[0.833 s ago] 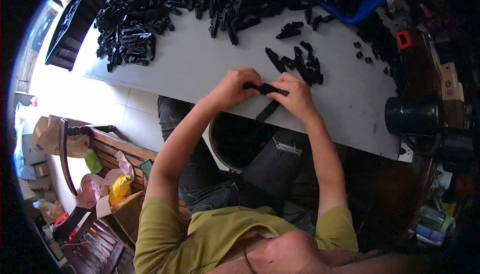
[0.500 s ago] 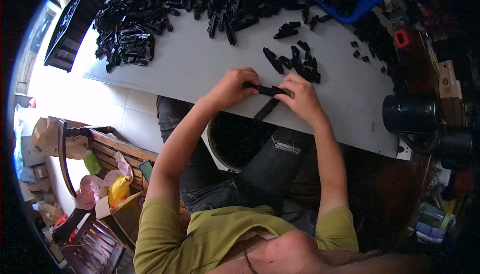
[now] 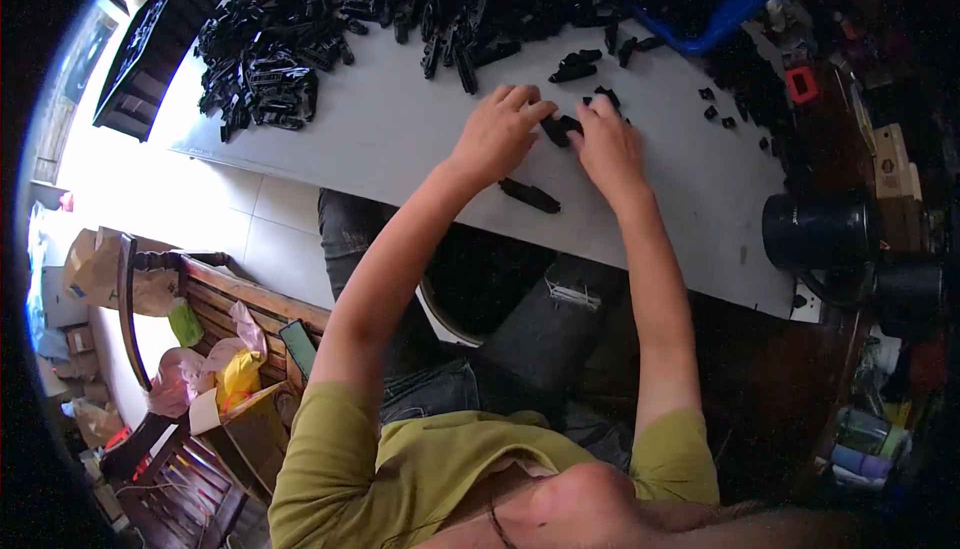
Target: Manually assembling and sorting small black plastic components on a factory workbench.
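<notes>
My left hand (image 3: 503, 131) is over the table with its fingers stretched toward a small cluster of black plastic pieces (image 3: 560, 131). On the other side of the cluster, my right hand (image 3: 612, 151) has its thumb and fingers apart, the tips at the pieces. Neither hand shows a clear grip, and the fingers partly hide the cluster. A longer black plastic part (image 3: 530, 196) lies alone on the tabletop, nearer to me than the hands. Just beyond the hands lie a few more black parts (image 3: 575, 67).
A large heap of black plastic parts (image 3: 270, 59) covers the table's far side. At the far right stands a blue bin (image 3: 700, 44); a black crate (image 3: 150, 54) is at the far left. Near the right edge is a black mug-like container (image 3: 818, 229). A wooden bench (image 3: 250, 284) stands lower left.
Both hands have moved away from me to the loose pieces. The black part they held between them is no longer held; one long part lies on the table behind them.
</notes>
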Demonstrator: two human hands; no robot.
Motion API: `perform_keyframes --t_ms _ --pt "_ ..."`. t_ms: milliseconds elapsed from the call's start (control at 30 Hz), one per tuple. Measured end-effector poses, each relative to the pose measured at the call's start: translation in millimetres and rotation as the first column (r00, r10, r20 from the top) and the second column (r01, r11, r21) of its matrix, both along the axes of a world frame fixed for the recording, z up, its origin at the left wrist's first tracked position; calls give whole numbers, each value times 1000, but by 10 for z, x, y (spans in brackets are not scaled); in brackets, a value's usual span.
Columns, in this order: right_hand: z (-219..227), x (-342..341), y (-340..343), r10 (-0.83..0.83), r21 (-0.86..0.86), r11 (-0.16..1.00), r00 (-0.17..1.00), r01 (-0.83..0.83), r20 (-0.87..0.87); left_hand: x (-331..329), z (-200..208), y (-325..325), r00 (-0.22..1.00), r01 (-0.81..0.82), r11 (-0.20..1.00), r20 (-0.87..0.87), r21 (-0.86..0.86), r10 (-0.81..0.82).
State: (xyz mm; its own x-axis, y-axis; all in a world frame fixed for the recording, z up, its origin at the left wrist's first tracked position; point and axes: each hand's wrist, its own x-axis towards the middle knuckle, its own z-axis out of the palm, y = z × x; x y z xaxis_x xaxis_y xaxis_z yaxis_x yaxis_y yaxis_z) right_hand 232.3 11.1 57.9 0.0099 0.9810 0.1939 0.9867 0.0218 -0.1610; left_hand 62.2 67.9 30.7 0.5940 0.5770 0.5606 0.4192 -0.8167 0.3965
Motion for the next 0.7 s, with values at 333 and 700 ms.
perform_keyframes --t_ms 333,700 --pt "-245 -60 -176 117 63 991 568 -115 -815 -291 -60 -177 954 291 866 53 -408 -296" --pt "-441 33 -352 220 135 975 714 -174 -665 -302 -201 -100 942 334 772 231 -540 -245"
